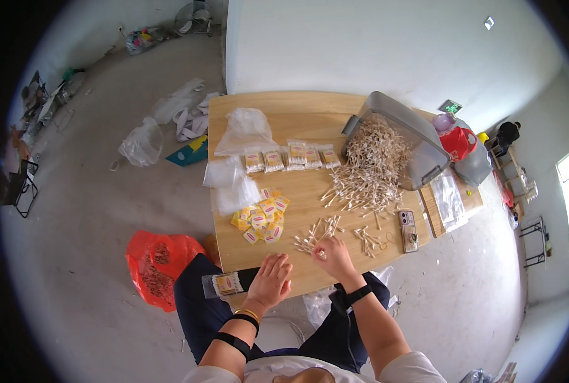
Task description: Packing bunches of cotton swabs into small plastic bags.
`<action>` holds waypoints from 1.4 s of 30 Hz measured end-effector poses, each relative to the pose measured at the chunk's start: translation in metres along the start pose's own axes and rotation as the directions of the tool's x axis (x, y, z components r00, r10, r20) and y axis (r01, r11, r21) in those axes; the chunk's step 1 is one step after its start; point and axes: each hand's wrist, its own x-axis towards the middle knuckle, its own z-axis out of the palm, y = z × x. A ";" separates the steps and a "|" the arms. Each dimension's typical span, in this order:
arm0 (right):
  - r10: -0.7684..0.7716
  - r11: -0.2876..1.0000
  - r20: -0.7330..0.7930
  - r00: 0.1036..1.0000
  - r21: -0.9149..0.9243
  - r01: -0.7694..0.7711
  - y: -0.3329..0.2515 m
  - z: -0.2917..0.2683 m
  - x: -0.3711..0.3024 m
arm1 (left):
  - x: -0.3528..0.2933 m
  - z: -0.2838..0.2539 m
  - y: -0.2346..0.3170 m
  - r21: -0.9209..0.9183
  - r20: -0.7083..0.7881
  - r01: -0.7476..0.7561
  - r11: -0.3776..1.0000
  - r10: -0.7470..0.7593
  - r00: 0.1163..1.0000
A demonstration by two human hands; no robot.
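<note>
A white shirt lies closest, at the bottom, above dark trousers. The left hand lies palm down, its fingers together and slightly bent, over one end of a black piece; whether they grip it, I cannot tell. A clear packet of cotton swabs sits at the other end of that piece, at the near left corner of the tabletop. The right hand has its fingers curled inward at the near edge of a small pile of loose swabs; I cannot tell whether they are closed on any. Just right of this pile is a smaller group of swabs, with a phone beyond it. Past the left hand lies a pile of yellow and white cards, with clear plastic bags behind. Farther back runs a row of filled packets. To their right, a big heap of swabs spills from a tipped grey bin. On the floor at left, a red bag stands open beside the left knee.
</note>
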 end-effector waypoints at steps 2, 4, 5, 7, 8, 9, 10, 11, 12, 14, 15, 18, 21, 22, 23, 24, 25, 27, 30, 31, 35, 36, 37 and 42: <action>-0.147 0.926 0.122 0.982 -0.333 0.180 -0.005 0.006 -0.017 | 0.000 0.000 0.002 0.013 0.008 -0.002 1.000 0.002 1.000; -0.120 0.930 0.144 0.982 -0.331 0.162 -0.008 0.012 -0.024 | 0.001 0.001 0.002 0.032 -0.002 -0.018 0.999 0.018 1.000; -0.097 0.932 0.099 0.990 -0.340 0.125 -0.009 0.015 -0.025 | 0.001 0.001 0.002 0.033 -0.002 -0.022 0.999 0.022 1.000; -0.072 0.935 0.053 0.996 -0.345 0.087 -0.010 0.017 -0.029 | 0.001 0.001 0.002 0.032 0.006 -0.015 0.999 0.014 1.000; -0.027 0.960 -0.025 0.999 -0.280 0.019 -0.011 0.017 -0.030 | 0.000 0.000 0.001 0.034 0.008 -0.018 0.999 0.017 1.000; 0.023 0.977 -0.102 0.995 -0.210 -0.044 -0.007 0.017 -0.032 | 0.000 0.000 0.001 0.025 0.012 -0.005 1.000 0.004 1.000; 0.024 0.977 -0.107 0.994 -0.209 -0.046 -0.002 0.015 -0.035 | 0.000 0.000 0.001 0.016 0.016 0.008 1.000 -0.008 1.000; 0.054 0.971 -0.173 0.983 -0.220 -0.092 0.005 0.011 -0.040 | 0.001 -0.001 0.002 0.018 0.017 0.002 1.000 -0.003 1.000; 0.085 0.964 -0.241 0.967 -0.226 -0.141 0.011 0.008 -0.043 | 0.001 -0.002 0.003 0.025 0.005 -0.005 1.000 0.005 1.000; 0.088 0.965 -0.275 0.957 -0.214 -0.151 0.022 0.002 -0.047 | 0.002 -0.005 0.005 0.036 -0.001 -0.021 0.999 0.021 1.000; 0.091 0.966 -0.304 0.948 -0.203 -0.158 0.022 0.001 -0.048 | 0.000 -0.006 0.004 -0.009 -0.024 -0.027 1.000 0.026 0.999; 0.070 0.971 -0.287 0.955 -0.199 -0.131 0.024 -0.002 -0.050 | -0.003 -0.008 0.004 -0.051 -0.061 -0.049 0.998 0.046 0.997; 0.092 0.978 -0.267 0.959 -0.155 -0.137 0.023 0.000 -0.046 | 0.007 -0.008 0.014 -0.066 -0.064 -0.027 0.997 0.023 0.998; 0.096 0.979 -0.273 0.957 -0.147 -0.141 0.022 0.002 -0.043 | 0.014 -0.007 0.020 -0.083 -0.052 0.007 0.997 -0.011 0.999; 0.081 0.983 -0.236 0.968 -0.140 -0.117 0.021 0.005 -0.039 | 0.023 -0.005 0.024 -0.077 -0.045 0.003 0.997 -0.006 0.999; 0.066 0.988 -0.195 0.979 -0.126 -0.091 0.018 0.011 -0.035 | 0.030 -0.001 0.025 -0.060 -0.018 0.011 0.998 -0.012 1.000; 0.068 0.989 -0.197 0.978 -0.117 -0.093 0.015 0.016 -0.031 | 0.036 0.004 0.025 -0.044 0.007 0.018 0.999 -0.018 1.000; 0.063 0.980 -0.193 0.979 -0.174 -0.097 0.011 0.024 -0.023 | 0.045 0.012 0.026 0.044 0.037 0.001 0.999 -0.002 0.999; 0.068 0.973 -0.193 0.979 -0.205 -0.108 0.012 0.027 -0.019 | 0.046 0.019 0.029 0.148 0.088 -0.017 0.989 0.004 0.996; 0.074 0.970 -0.194 0.978 -0.214 -0.116 0.013 0.028 -0.018 | 0.045 0.021 0.030 0.166 0.109 -0.015 0.986 -0.003 0.994; 0.034 0.978 -0.208 0.978 -0.197 -0.075 0.016 0.030 -0.015 | 0.035 0.024 0.033 0.147 0.101 0.008 0.989 -0.024 0.995; 0.034 0.981 -0.201 0.979 -0.179 -0.071 0.017 0.030 -0.014 | 0.034 0.025 0.033 0.156 0.102 0.010 0.988 -0.026 0.994; 0.034 0.985 -0.193 0.981 -0.162 -0.066 0.018 0.030 -0.014 | 0.032 0.025 0.033 0.166 0.103 0.011 0.986 -0.029 0.994; -0.003 0.966 -0.142 0.990 -0.257 -0.035 0.018 0.030 -0.007 | 0.030 0.026 0.035 0.180 0.082 0.008 0.984 -0.023 0.996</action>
